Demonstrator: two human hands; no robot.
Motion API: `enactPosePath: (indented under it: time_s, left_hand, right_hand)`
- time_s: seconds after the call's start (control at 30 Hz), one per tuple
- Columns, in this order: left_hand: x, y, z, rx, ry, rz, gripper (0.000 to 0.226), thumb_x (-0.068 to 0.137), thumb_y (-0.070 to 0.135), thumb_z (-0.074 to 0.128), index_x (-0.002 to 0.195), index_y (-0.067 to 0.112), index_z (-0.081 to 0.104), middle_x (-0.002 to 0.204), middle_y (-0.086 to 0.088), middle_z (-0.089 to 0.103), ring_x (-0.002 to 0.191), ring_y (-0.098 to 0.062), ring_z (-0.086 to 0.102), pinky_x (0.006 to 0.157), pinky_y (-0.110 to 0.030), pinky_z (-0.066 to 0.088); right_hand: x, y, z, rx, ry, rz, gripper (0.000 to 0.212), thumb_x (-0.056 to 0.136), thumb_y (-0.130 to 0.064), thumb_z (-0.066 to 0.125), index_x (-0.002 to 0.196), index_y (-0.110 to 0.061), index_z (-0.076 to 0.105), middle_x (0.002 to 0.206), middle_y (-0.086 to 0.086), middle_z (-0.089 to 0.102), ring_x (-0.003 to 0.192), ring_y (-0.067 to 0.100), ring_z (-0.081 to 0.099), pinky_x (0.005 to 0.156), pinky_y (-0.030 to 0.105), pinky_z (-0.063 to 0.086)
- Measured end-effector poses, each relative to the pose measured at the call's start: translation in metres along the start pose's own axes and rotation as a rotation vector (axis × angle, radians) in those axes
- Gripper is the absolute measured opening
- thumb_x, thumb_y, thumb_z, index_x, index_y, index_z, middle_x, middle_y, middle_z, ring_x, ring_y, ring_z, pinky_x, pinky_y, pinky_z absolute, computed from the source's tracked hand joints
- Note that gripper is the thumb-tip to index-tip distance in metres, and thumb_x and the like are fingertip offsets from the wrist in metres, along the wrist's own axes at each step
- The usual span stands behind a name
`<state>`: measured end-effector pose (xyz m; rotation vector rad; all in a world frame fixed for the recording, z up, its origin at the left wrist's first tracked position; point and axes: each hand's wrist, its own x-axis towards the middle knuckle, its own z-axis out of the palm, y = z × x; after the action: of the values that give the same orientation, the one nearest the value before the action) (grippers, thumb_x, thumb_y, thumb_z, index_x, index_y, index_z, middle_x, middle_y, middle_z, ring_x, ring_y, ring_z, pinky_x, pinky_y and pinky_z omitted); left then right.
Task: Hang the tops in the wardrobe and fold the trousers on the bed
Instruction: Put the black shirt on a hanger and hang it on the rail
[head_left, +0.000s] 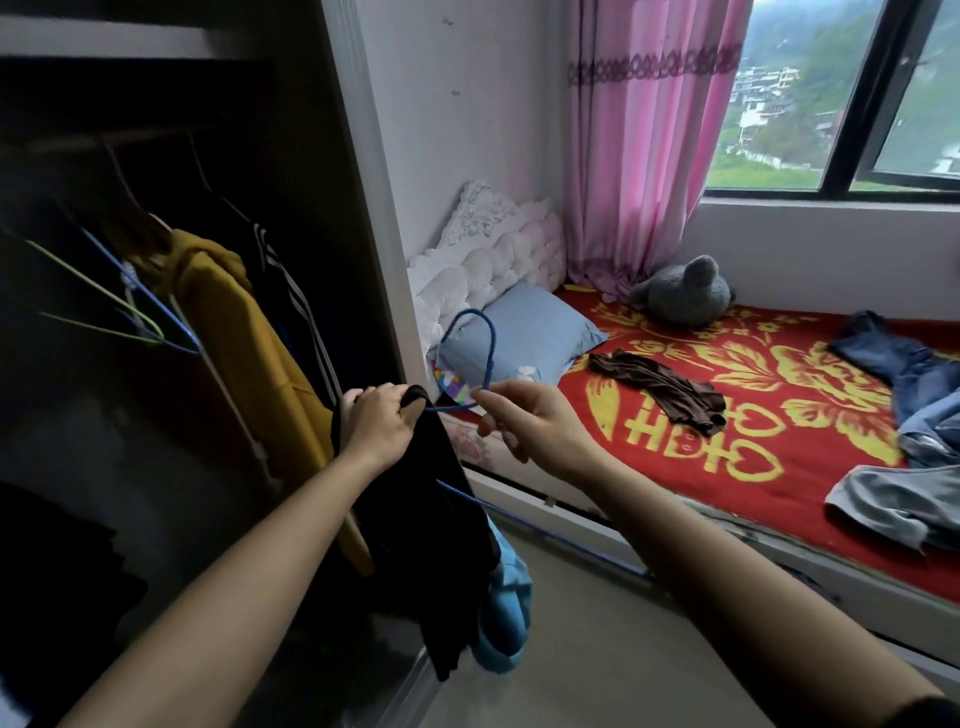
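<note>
Black top (415, 499): one, draped over one blue hanger (480, 353) that you hold in front of the open wardrobe (322, 156), its fabric hanging down past your left forearm. A light blue garment (506, 613) shows behind and below it; you cannot tell whether it is on the same hanger.

Tops already on the wardrobe rail: one mustard hooded top (244, 353), and just to its right one dark top with white stripes (296, 301). Empty hangers to their left: one green (98, 291), one blue (156, 306); more may sit in the dark.

On the bed (701, 415), red cover with yellow pattern: one brown garment (660, 389) near the middle, one heap of blue denim (904, 369) at the far right, one grey garment (893, 509) at the near right edge. Which are tops and which trousers cannot be told. Also one blue pillow (524, 338), one grey soft toy (680, 291) by the pink curtain (639, 156).

Your left hand (379, 421): fingers curled closed around the black top's shoulder where it sits on the hanger. Your right hand (530, 421): thumb and forefinger pinched on the hanger wire just under its hook, remaining fingers loosely curled.
</note>
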<state>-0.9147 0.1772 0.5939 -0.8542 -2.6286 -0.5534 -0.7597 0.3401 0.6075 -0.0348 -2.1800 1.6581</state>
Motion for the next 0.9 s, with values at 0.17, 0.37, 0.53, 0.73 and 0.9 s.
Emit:
enactPosePath:
  time_s: [0.17,0.37,0.53,0.73,0.9]
  left_hand:
    - [0.006,-0.005,-0.008,-0.097,0.038,-0.185,0.030,0.100,0.033,0.048,0.103,0.009,0.066,0.102,-0.017,0.070,0.106,-0.035,0.060,0.092,-0.037,0.030]
    - [0.010,0.045,-0.003,-0.240,-0.025,-0.109,0.025,0.099,0.027,0.044,0.096,0.014,0.064,0.102,-0.017,0.069,0.102,-0.038,0.061,0.088,-0.040,0.039]
    - [0.012,0.063,-0.004,-0.371,-0.049,-0.138,0.028,0.099,0.026,0.038,0.089,0.012,0.060,0.096,-0.014,0.068,0.095,-0.036,0.059,0.090,-0.043,0.044]
    - [0.008,0.057,-0.011,-0.318,-0.161,-0.017,0.037,0.086,0.041,0.022,0.082,0.015,0.048,0.094,-0.002,0.058,0.099,-0.031,0.054,0.084,-0.040,0.030]
    - [0.009,0.055,-0.004,-0.147,-0.071,-0.104,0.062,0.090,0.072,0.031,0.105,0.015,0.054,0.113,-0.008,0.067,0.112,-0.032,0.058,0.097,-0.046,0.034]
  right_hand:
    - [-0.018,0.024,-0.052,-0.884,0.047,-0.149,0.039,0.102,-0.054,0.028,0.096,-0.027,0.057,0.071,-0.005,0.064,0.065,0.017,0.061,0.061,0.042,0.051]
    - [-0.022,0.041,-0.050,-0.814,0.073,-0.154,0.036,0.104,-0.048,0.036,0.090,-0.025,0.059,0.061,-0.010,0.054,0.059,0.014,0.055,0.056,0.036,0.044]
    - [-0.023,0.048,-0.042,-0.649,0.074,-0.097,0.036,0.103,-0.047,0.040,0.098,-0.026,0.069,0.061,-0.007,0.059,0.057,0.014,0.055,0.060,0.034,0.047]
    - [-0.016,0.053,-0.037,-0.567,0.118,-0.128,0.035,0.103,-0.041,0.047,0.094,-0.018,0.072,0.062,-0.006,0.061,0.056,0.007,0.052,0.058,0.029,0.044]
    - [-0.009,0.056,-0.019,-0.819,0.396,-0.242,0.032,0.097,-0.035,0.060,0.124,-0.021,0.067,0.105,0.005,0.059,0.096,0.018,0.054,0.085,0.037,0.046]
